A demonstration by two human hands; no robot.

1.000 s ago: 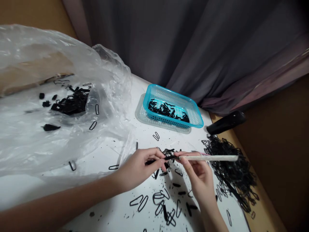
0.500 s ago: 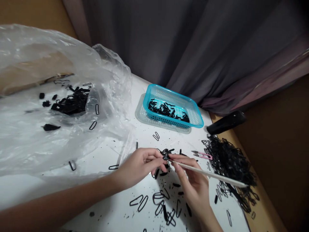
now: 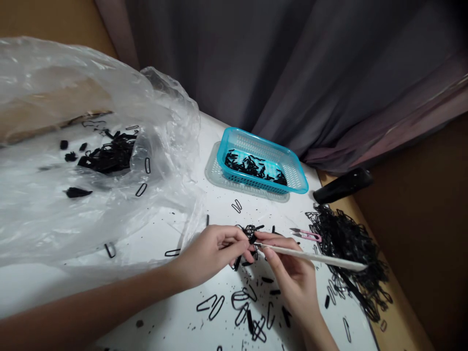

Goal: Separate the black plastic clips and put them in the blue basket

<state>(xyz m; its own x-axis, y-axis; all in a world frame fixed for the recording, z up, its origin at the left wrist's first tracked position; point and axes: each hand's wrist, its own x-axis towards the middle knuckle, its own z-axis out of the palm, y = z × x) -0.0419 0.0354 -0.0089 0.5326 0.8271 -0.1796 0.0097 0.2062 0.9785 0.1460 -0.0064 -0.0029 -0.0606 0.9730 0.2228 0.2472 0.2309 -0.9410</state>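
My left hand (image 3: pixel 223 251) is closed in a pinch on a small black piece (image 3: pixel 252 238), partly hidden by the fingers. In my right hand (image 3: pixel 290 273) lies a slim white-handled tool (image 3: pixel 321 258), its thin dark tip pointing left at the piece. The fingertips of both hands nearly meet there. Loose black pieces lie beneath and around them, with several thin black loops (image 3: pixel 241 312) closer to me. Pink thread snips (image 3: pixel 309 236) rest to the right of my right hand.
A blue basket (image 3: pixel 263 136) with small black pieces stands on a pale perforated lid or tray (image 3: pixel 212 168). At left, a clear plastic bag (image 3: pixel 164 126) spreads over black parts (image 3: pixel 109 156). A black loop pile (image 3: pixel 351 239) and a dark cylindrical object (image 3: pixel 343 186) lie right.
The rear end of the white-handled tool has swung slightly up and to the left. My two hands stay close together in nearly the same place.
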